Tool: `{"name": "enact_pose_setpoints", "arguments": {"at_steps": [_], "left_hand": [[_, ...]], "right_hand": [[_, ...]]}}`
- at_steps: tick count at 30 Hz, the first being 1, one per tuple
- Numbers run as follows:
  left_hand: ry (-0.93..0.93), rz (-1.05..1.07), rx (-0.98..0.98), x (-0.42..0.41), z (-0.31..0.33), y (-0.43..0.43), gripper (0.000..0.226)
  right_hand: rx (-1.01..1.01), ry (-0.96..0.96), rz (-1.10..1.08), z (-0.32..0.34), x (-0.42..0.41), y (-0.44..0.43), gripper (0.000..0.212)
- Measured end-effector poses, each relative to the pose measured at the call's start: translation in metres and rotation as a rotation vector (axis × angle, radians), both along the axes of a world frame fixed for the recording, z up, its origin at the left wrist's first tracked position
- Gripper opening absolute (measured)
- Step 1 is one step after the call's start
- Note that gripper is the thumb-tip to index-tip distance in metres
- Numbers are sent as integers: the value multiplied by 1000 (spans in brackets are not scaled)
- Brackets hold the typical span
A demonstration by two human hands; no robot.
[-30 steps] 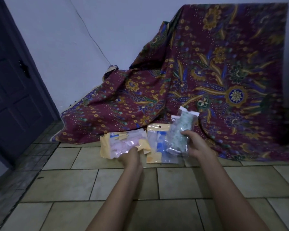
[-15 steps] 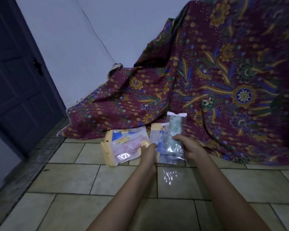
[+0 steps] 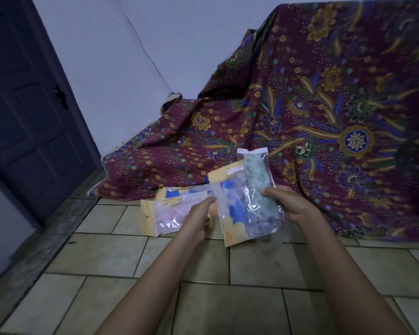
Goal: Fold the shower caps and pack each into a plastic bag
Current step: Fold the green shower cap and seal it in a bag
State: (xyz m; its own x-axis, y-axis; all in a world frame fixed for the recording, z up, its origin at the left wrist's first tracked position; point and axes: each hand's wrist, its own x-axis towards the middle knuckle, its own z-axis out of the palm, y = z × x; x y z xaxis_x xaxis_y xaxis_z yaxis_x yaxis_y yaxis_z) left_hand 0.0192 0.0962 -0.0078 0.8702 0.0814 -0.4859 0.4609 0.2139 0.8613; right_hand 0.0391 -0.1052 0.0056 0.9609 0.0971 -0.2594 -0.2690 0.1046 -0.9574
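Observation:
My right hand point(image 3: 290, 206) grips a clear plastic bag holding a folded green-patterned shower cap point(image 3: 258, 182), lifted above the tiled floor. Behind it and to its left is a bag with a blue-and-yellow cap point(image 3: 232, 213), raised off the floor too; my left hand point(image 3: 201, 218) reaches to its left edge and seems to hold it, though the fingers are hidden. A bag with a pink cap and yellow card point(image 3: 169, 213) lies flat on the floor to the left, partly under my left hand.
A maroon batik cloth point(image 3: 324, 105) drapes over something bulky against the white wall, right behind the bags. A dark door point(image 3: 27, 105) stands at the left. Beige floor tiles point(image 3: 107, 257) stretch toward me.
Both hands came closer together and nearer to me. The blue-and-yellow bag has risen off the floor and now sits against the green-cap bag in my right hand.

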Motion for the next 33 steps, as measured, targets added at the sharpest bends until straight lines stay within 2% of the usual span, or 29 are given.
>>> {"name": "enact_pose_setpoints", "arguments": {"at_steps": [2, 4, 5, 7, 9, 11, 13, 14, 16, 17, 19, 22, 26, 29, 31, 33], "left_hand": [[-100, -2, -50, 0, 9, 7, 21], [-204, 76, -125, 7, 15, 27, 40], [-252, 127, -121, 12, 16, 41, 54], [-325, 144, 3, 20, 19, 69, 74], [-358, 4, 133, 21, 26, 88, 69], [-322, -217, 245, 13, 29, 103, 70], [-292, -398, 340, 2, 30, 113, 68], [-293, -433, 391, -4, 29, 117, 59], [-310, -413, 454, -11, 24, 124, 26], [-328, -383, 475, -13, 20, 128, 20], [-352, -334, 501, -14, 9, 140, 41], [-369, -326, 468, -18, -5, 149, 85], [-408, -336, 528, -18, -20, 148, 106], [-350, -294, 679, -14, -30, 148, 102], [-306, -234, 825, -13, -33, 148, 97], [-295, -222, 879, -13, -32, 148, 103]], "right_hand": [[6, -28, 97, 5, -1, 2, 5], [-9, -36, 224, 12, -2, 9, 10], [-45, -46, 297, 16, -2, 14, 7], [-216, -74, 434, 22, -2, 28, 8], [-422, -107, 537, 26, 3, 45, 3], [-611, -183, 603, 30, 9, 70, 17], [-842, -288, 678, 34, 14, 96, 19], [-950, -332, 724, 37, 14, 110, 17], [-1098, -373, 779, 38, 18, 131, 14], [-1127, -386, 801, 39, 19, 138, 15], [-1196, -381, 855, 37, 23, 155, 8], [-1353, -329, 903, 31, 25, 167, 59], [-1527, -325, 812, 15, 18, 168, 106], [-1508, -244, 625, 3, 13, 160, 121], [-1442, -209, 515, -6, 12, 151, 120], [-1300, -209, 426, -16, 9, 142, 111]]}}
